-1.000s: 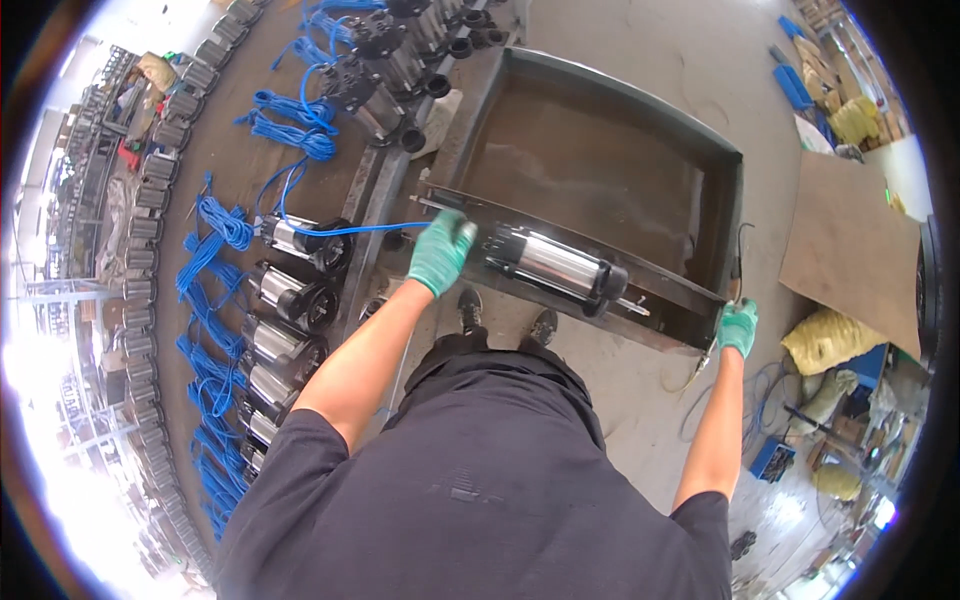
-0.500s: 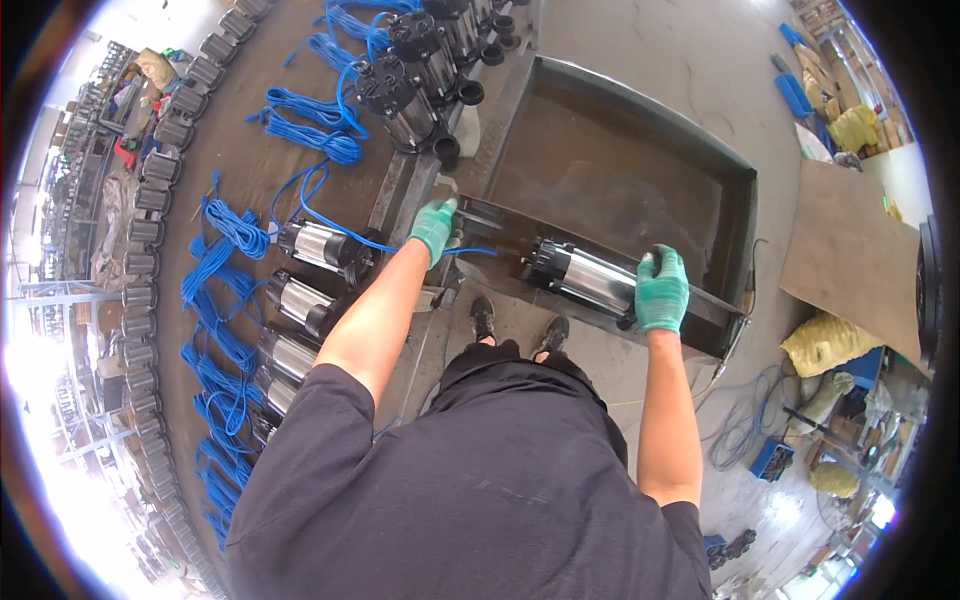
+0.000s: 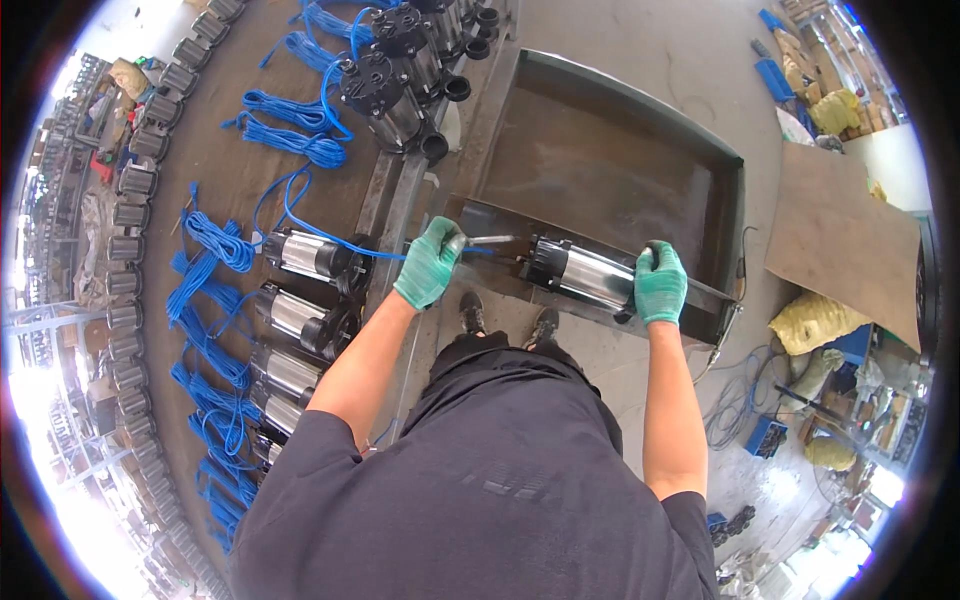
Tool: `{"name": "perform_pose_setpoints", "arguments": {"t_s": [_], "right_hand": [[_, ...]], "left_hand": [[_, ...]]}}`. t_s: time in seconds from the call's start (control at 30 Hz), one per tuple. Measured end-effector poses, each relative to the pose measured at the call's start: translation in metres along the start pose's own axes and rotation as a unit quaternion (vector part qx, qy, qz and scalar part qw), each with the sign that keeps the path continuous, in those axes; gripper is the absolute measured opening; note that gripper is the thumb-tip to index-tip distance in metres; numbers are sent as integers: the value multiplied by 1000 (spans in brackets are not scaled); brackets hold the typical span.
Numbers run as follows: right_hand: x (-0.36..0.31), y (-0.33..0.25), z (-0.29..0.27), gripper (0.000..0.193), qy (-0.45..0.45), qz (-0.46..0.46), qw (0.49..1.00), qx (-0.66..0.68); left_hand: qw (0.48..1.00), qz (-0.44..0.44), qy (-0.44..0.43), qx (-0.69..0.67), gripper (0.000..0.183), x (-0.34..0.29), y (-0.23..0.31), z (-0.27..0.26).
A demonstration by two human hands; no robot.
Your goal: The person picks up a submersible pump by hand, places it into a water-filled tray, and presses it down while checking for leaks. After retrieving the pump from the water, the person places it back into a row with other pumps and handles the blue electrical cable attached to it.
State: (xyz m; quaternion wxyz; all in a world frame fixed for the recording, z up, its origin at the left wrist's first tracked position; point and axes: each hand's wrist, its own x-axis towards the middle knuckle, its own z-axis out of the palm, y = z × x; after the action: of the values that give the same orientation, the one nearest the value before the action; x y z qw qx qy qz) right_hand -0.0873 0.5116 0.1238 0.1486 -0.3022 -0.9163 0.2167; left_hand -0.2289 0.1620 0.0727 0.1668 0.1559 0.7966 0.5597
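Observation:
A submersible pump [image 3: 597, 276] with a silver body and black ends lies sideways at the near side of a metal tank. My right hand [image 3: 660, 284], in a green glove, is closed around the pump's right end. My left hand [image 3: 430, 264], gloved the same way, grips a thin metal rod-like tool [image 3: 490, 239] whose tip points right toward the pump's left end. Its exact kind is unclear. A blue cable [image 3: 365, 250] runs from the left behind my left hand and comes out just below the tool.
The brown-bottomed metal tank [image 3: 640, 106] stands ahead. On the left bench, several pumps [image 3: 300, 255] lie beside coiled blue cables [image 3: 215, 240], and more pumps [image 3: 385, 100] stand upright farther back. A brown board [image 3: 850, 240] and yellow sacks [image 3: 818, 322] are at the right.
My left hand has come nearer and turned, and a metal rod-like tool now shows in it. My right hand stays on the pump. The whole view has shifted slightly.

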Motion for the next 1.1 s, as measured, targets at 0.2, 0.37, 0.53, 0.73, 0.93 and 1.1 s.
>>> {"name": "perform_pose_setpoints", "arguments": {"t_s": [0.2, 0.37, 0.53, 0.73, 0.93, 1.1], "right_hand": [[1, 2, 2, 19, 0, -7, 1000, 8], [3, -2, 1, 19, -11, 14, 1000, 14], [1, 0, 0, 19, -4, 9, 1000, 10], [3, -2, 0, 19, -16, 21, 1000, 14], [1, 1, 1, 19, -14, 25, 1000, 12], [3, -4, -1, 19, -20, 24, 999, 13]], "left_hand": [[996, -11, -59, -65, 8, 10, -8, 10], [989, -38, -83, -113, 8, 17, -11, 14], [933, -235, -154, -225, 13, 38, 9, 6], [842, -409, -168, -308, 21, 63, -16, 14], [851, -363, -176, -337, 30, 51, -11, 20], [937, -149, -286, -133, 53, 44, -14, 1]]}}
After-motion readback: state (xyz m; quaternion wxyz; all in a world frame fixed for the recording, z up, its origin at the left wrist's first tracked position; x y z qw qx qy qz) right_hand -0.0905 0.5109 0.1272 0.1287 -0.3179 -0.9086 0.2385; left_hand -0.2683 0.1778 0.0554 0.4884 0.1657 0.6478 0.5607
